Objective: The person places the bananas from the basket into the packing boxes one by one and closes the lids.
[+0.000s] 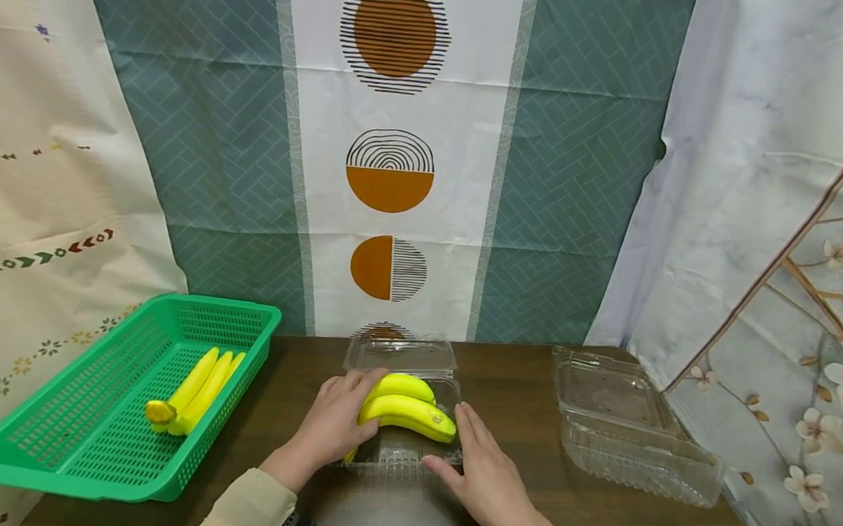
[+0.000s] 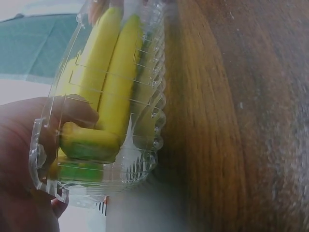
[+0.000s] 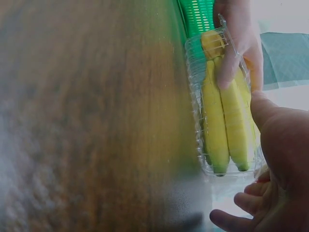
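Observation:
A bunch of yellow bananas lies in a clear plastic clamshell box, whose lid stands open toward the back. My left hand grips the bunch near its stem end, thumb over the front banana. In the right wrist view the brownish stem sits by the left hand, and the tips point to the box's other end. At that right end, my right hand rests with fingers extended along the box wall, thumb near the front corner.
To the left stands a green plastic basket with another bunch of bananas in it. A second clear clamshell box, its lid open, sits at the right of the wooden table. Patterned cloth hangs behind.

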{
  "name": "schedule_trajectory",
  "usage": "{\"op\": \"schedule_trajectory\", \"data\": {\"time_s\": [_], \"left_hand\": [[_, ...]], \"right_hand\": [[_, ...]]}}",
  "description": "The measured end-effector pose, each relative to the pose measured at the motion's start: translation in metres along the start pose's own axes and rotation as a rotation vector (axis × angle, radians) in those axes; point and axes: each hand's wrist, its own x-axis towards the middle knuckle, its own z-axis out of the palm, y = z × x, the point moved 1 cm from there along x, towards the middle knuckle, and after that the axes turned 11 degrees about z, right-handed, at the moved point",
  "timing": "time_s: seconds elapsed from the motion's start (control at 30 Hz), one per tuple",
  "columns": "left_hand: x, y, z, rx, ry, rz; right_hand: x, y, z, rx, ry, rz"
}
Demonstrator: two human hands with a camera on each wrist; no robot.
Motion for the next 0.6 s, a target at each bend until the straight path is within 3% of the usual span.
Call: {"op": "schedule_trajectory", "data": {"time_s": [0.6], "left_hand": [[-0.0024, -0.0003, 0.0001, -0.009, 0.009, 0.003]], "right_hand": [[-0.0011, -0.0009, -0.0002, 0.001, 0.005, -0.011]]}}
